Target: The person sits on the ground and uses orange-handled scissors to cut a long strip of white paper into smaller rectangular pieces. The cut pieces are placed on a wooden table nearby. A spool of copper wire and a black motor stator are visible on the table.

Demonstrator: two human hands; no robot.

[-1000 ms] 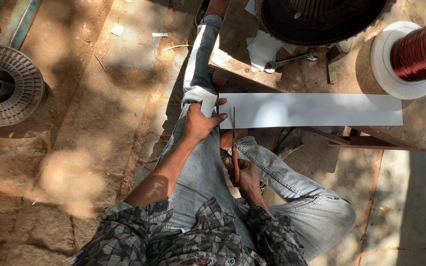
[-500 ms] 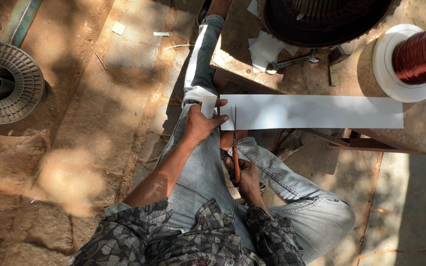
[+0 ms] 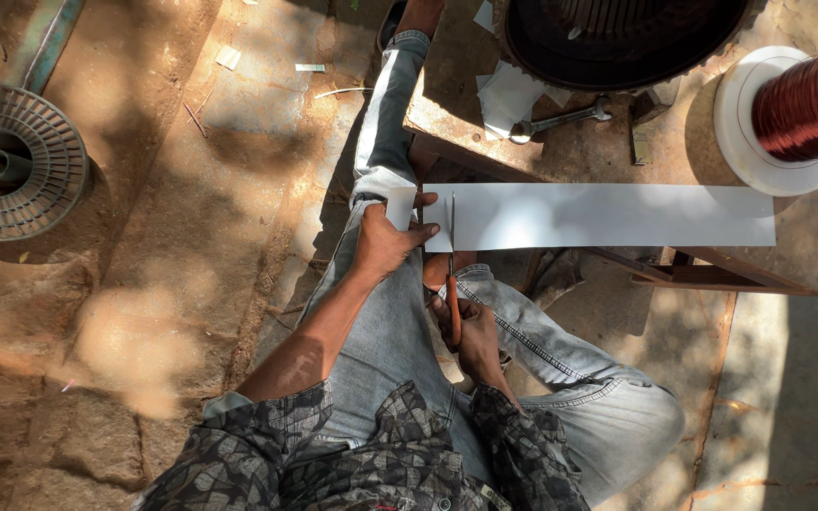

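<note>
A long white paper strip (image 3: 608, 215) lies across my lap and out to the right. My left hand (image 3: 385, 241) pinches its left end, thumb over the sheet's edge. Orange-handled scissors (image 3: 452, 284) stand upright in my right hand (image 3: 473, 341), the blades reaching across the strip just right of my left thumb. My legs in grey jeans (image 3: 381, 322) are under both hands.
A rusty metal bench (image 3: 471, 137) ahead carries a dark round motor housing (image 3: 617, 38), a spanner (image 3: 560, 121) and paper scraps. A spool of copper wire (image 3: 792, 114) sits at the right. An empty grey reel (image 3: 11, 161) lies on the dirt floor at the left.
The scissor blades now reach further up across the strip. Both hands stay in nearly the same place.
</note>
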